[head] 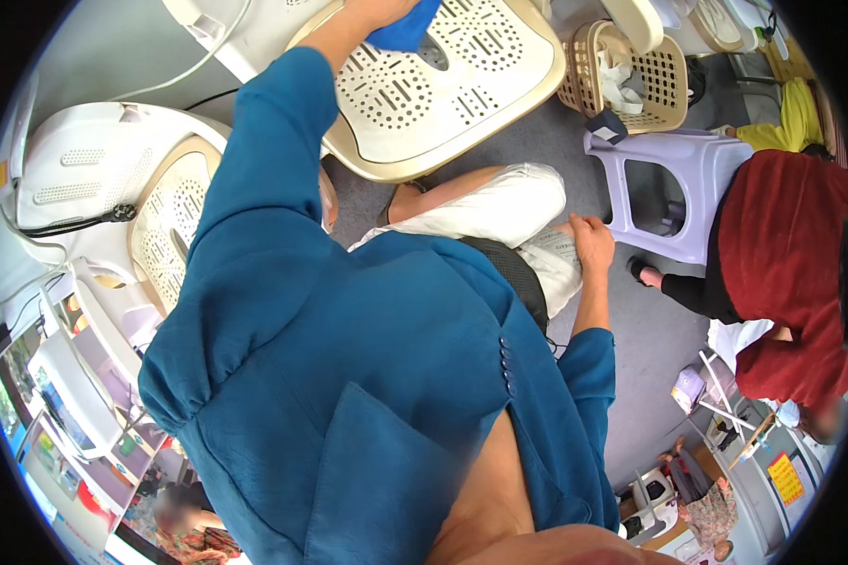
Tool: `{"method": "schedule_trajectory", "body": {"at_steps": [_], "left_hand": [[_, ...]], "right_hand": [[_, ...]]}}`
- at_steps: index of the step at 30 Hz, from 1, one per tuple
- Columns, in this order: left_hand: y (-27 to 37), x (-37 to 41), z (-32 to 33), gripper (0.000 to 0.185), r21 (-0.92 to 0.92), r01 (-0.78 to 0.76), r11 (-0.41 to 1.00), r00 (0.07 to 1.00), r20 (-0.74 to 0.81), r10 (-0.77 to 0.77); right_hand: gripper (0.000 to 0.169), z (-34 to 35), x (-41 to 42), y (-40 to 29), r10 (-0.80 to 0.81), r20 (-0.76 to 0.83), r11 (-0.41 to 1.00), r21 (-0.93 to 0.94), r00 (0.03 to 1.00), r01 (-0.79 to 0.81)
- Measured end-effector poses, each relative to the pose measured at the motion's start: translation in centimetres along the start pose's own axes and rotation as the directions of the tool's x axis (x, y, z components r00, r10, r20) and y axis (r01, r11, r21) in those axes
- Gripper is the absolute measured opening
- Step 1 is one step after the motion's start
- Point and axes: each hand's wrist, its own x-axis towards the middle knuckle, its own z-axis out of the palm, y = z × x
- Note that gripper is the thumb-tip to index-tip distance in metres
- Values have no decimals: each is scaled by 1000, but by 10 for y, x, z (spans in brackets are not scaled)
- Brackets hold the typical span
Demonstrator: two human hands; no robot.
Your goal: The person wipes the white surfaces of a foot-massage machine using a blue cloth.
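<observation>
My left hand point(381, 8) is at the top edge, partly cut off, on a bright blue cloth point(406, 28). Under the cloth is the perforated seat point(410, 145) of a cream and white plastic chair, with an oval slot near its middle. My right hand point(593, 244) is by my knee, against a grey-white patch of my trousers point(555, 247) that bears printed writing. Its curled fingers touch the fabric or leg, but whether they grip it is hidden. My other knee point(537, 191), in white trousers, is bent close to the seat's front edge.
A second perforated chair point(169, 205) stands left. A beige plastic basket point(661, 106) holding white material and a lilac plastic stool point(668, 138) are at right. Beside the stool is a person in red point(781, 247). More people are farther off. A cable point(219, 53) hangs near the chairs.
</observation>
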Motion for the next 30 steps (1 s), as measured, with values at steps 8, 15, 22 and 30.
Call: {"method": "schedule_trajectory", "body": {"at_steps": [8, 15, 22, 30], "left_hand": [[21, -164, -65, 61, 128, 1, 992, 990, 141, -19], [132, -148, -56, 63, -187, -322, 928, 926, 143, 350], [125, -18, -1, 59, -136, -198, 971, 980, 6, 201], [27, -36, -19, 63, -7, 192, 981, 981, -12, -192]], "right_hand": [[53, 2, 0, -1, -39, -5, 999, -4, 999, 39], [53, 3, 5, -9, -58, 19, 998, -21, 998, 59], [55, 3, 7, -5, -65, 25, 998, -2, 998, 65], [56, 4, 8, 0, -34, 29, 999, 4, 999, 34]]}}
